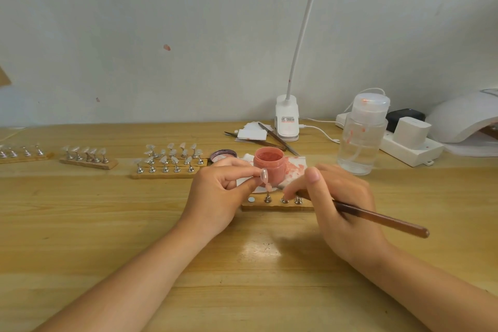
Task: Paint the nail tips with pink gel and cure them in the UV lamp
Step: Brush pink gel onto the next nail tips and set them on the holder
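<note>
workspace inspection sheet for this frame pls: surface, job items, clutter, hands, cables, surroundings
Surface: wooden table, lamp glare near the front.
Job's things: open pink gel jar on a stained wipe; nail tip; near holder strip; three more strips of tips at left; UV lamp far right.
Clutter: jar lid, pump bottle, tweezers, white pads.
Grippers: left hand pinches the nail tip; right hand holds the brush.
Cables: white lead from clip lamp toward the power strip.
Surroundings: wall with pink smears.
</note>
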A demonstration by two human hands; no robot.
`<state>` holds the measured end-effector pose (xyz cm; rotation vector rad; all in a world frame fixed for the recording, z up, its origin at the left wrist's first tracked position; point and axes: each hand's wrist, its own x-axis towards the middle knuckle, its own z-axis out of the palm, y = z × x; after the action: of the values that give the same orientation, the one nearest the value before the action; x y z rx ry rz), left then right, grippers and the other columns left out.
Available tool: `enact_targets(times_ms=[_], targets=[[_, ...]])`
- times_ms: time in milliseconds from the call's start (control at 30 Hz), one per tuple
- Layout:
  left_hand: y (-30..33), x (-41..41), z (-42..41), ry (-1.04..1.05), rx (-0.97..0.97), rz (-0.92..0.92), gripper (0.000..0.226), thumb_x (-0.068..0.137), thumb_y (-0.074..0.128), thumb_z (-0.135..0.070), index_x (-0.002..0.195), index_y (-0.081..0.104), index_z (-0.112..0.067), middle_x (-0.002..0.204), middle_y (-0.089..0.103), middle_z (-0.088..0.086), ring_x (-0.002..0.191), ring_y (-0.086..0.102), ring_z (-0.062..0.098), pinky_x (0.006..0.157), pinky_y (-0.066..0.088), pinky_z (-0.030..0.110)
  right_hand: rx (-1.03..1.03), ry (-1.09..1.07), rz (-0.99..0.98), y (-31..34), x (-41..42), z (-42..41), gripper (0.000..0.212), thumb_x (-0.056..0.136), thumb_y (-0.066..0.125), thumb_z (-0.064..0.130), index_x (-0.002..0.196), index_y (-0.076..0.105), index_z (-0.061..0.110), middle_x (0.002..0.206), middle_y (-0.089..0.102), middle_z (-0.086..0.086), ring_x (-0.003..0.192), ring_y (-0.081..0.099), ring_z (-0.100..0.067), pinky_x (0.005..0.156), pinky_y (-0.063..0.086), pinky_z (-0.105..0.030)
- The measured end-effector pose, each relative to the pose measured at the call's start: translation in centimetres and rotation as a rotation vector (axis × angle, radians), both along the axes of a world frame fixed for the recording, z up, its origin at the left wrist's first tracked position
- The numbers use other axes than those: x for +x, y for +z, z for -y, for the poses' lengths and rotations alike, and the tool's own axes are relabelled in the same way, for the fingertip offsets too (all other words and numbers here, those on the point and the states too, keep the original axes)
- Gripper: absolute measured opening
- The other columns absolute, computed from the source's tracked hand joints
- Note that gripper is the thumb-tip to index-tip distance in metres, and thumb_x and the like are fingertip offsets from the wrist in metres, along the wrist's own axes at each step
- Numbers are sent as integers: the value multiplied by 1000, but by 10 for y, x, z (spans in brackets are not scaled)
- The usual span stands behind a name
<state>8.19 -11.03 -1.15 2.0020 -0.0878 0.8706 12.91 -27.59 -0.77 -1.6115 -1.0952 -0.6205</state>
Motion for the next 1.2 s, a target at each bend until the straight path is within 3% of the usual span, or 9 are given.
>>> enact_targets(times_ms=[100,233,367,567,700,800,900,1033,1200], targets=[[0,0,-1,-19,-27,-18,29,73,72,-6,76,68,-35,62,59,-25,47,32,24,62,39,11,-19,-18,-8,-1,1,-1,44,94,37,29,75,72,11,71,65,10,68,60,-9,63,45,-30],[2,-2,1,-41,-67,-36,19,71,71,-18,70,71,-37,71,63,-24,46,27,14,58,38,20,5,-17,2,-1,0,0,52,96,34,35,68,71,11,64,65,7,62,58,-8,63,43,-29],[2,-3,1,-48,-73,-35,18,70,69,-19,72,68,-37,75,64,-25,43,26,8,51,32,18,-10,-14,-28,-1,1,-1,49,95,36,35,72,72,10,68,66,8,65,60,-8,62,46,-32],[0,-2,0,-31,-56,-36,27,73,71,-9,75,68,-35,68,63,-16,43,29,9,55,36,13,-14,-6,-38,-1,0,-1,44,94,38,29,74,72,9,69,68,3,67,63,-15,61,49,-38],[0,-1,0,-23,-56,-47,28,73,72,-8,74,68,-36,68,62,-22,47,30,23,61,38,11,0,33,-61,-1,-1,0,53,95,34,36,70,72,9,66,66,4,64,61,-12,59,48,-33],[0,-1,0,-28,-58,-42,26,72,71,-13,74,68,-39,72,63,-23,45,28,16,60,38,12,-22,-4,-27,-1,0,-1,43,93,39,28,75,73,9,68,66,5,66,61,-13,60,47,-33],[0,-2,0,-37,-75,-52,27,73,71,-10,74,69,-37,72,62,-23,44,26,11,61,38,12,-6,40,-49,-1,0,-1,52,95,36,33,68,71,7,65,65,4,61,61,-14,57,47,-35],[1,-3,0,-18,-58,-64,28,74,71,-7,77,69,-35,66,60,-24,47,31,21,62,37,8,-17,8,1,-1,0,-2,42,94,39,27,77,73,10,69,66,6,64,60,-13,59,46,-32],[2,-3,1,-12,-63,-67,27,74,71,-5,80,70,-31,60,58,-21,50,34,25,62,38,12,-13,25,15,0,0,-1,50,97,34,33,70,71,10,66,64,9,62,59,-11,58,45,-27]])
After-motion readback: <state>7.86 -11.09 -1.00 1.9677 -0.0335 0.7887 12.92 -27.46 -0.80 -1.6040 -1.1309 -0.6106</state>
